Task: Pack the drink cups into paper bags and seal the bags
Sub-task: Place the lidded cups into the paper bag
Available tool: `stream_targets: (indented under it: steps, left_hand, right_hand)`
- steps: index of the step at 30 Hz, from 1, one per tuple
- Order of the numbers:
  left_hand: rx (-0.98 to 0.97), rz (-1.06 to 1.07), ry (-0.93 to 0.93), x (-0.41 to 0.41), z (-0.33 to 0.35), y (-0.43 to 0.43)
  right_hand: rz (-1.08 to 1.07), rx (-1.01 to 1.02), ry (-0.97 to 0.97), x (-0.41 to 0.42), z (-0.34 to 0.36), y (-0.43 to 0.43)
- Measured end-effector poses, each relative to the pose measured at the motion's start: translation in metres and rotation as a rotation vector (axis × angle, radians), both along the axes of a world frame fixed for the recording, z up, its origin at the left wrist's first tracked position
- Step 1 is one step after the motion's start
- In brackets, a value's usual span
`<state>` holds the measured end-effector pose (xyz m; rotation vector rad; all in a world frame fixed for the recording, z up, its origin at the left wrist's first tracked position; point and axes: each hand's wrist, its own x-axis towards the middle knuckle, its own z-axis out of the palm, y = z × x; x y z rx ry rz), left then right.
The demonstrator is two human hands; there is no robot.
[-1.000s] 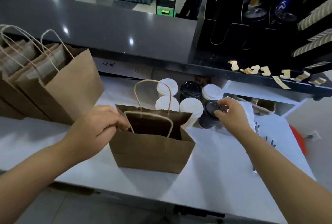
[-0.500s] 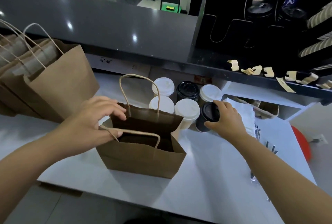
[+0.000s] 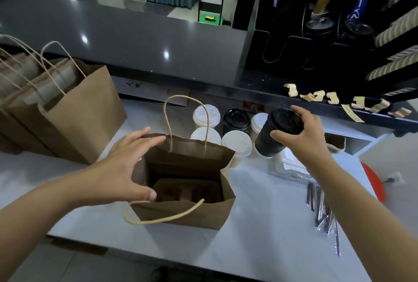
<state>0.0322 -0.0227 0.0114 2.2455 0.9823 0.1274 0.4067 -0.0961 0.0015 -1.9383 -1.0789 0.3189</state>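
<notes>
Shelf [image 3: 316, 55] murky; black cup [image 3: 274, 133] half-hides white cup [image 3: 259, 121].

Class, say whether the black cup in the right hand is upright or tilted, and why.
Tilted: the black cup in the right hand has its lid right of its base.

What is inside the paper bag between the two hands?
A brown moulded tray lies at the bottom of the bag, with no cup in it. The bag's front wall hides the tray's near edge, and the left hand covers the inside left corner.
</notes>
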Motion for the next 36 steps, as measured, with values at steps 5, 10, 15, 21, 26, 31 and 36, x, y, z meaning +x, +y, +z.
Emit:
stream_targets:
  steps: [5,10,15,21,26,31,36]
  left_hand:
    - [-0.032,0.027,-0.087,0.002,-0.004,0.002]
    - [-0.021,0.01,-0.09,0.004,-0.004,0.001]
    - [-0.009,-0.019,-0.11,0.0,-0.011,0.003]
    - [-0.051,-0.021,-0.209,-0.006,-0.018,0.001]
    - [-0.062,-0.043,-0.25,-0.007,-0.02,0.002]
    - [-0.039,-0.082,-0.26,-0.006,-0.02,0.001]
    - [-0.038,-0.097,-0.261,-0.009,-0.02,0.003]
  right_hand:
    - [0.123,0.123,0.255,-0.032,0.034,-0.006]
    - [0.238,0.233,0.448,-0.067,0.056,-0.013]
    - [0.407,0.159,0.463,-0.098,0.063,-0.022]
    - [0.527,-0.039,0.243,-0.138,0.052,-0.023]
    - [0.779,-0.209,-0.154,-0.159,0.042,-0.01]
    - [0.964,-0.421,-0.378,-0.172,0.029,0.016]
    - [1.05,-0.527,-0.475,-0.187,0.007,0.035]
